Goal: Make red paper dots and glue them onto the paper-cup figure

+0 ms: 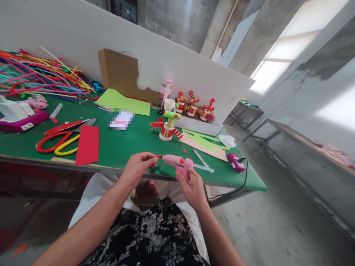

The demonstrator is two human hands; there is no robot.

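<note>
My right hand (192,184) is wrapped round the handle of a pink hot glue gun (173,160), with a clear glue stick (203,168) poking out of its back end. Its nozzle points left, toward my left hand (140,166). There the fingertips pinch a small red piece (159,156), right at the nozzle tip; whether the two touch I cannot tell. Behind them on the green table stands a paper-cup figure (166,129) with a green roll on top and pleated red arms.
A white box (202,127) holds several similar figures. Left lie scissors (66,135), red card (87,145), green paper (124,101) and many pipe cleaners (41,75). Paper strips (205,142), a white pen (201,158) and a purple power socket (237,162) with a cord are on the right.
</note>
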